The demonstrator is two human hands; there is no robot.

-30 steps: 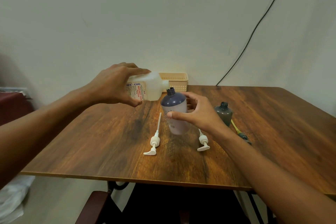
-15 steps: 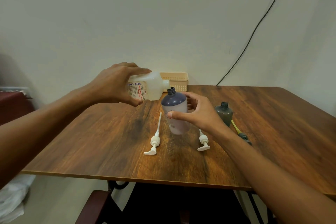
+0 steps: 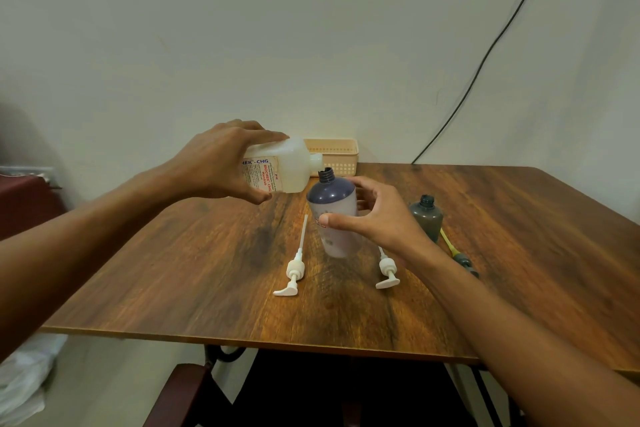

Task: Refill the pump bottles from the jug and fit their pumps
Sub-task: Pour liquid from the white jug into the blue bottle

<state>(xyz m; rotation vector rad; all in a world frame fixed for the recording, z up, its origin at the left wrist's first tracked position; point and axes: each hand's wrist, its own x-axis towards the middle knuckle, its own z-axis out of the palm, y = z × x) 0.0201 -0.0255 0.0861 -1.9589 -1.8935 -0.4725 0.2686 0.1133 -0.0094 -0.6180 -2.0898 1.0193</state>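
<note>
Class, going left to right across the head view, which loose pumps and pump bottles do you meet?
White plastic pump → purple-shouldered translucent bottle → second white plastic pump → dark grey plastic bottle → yellow-tubed dark pump.

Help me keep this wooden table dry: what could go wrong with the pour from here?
1. The jug has its spout beside the purple bottle's narrow neck, with no funnel, so liquid may miss and run onto the table.
2. The right hand holds the tilted bottle with thumb and fingertips only; added weight could make it slip.
3. The white pumps lie either side of the bottle, where a spill would likely wet them.
</note>
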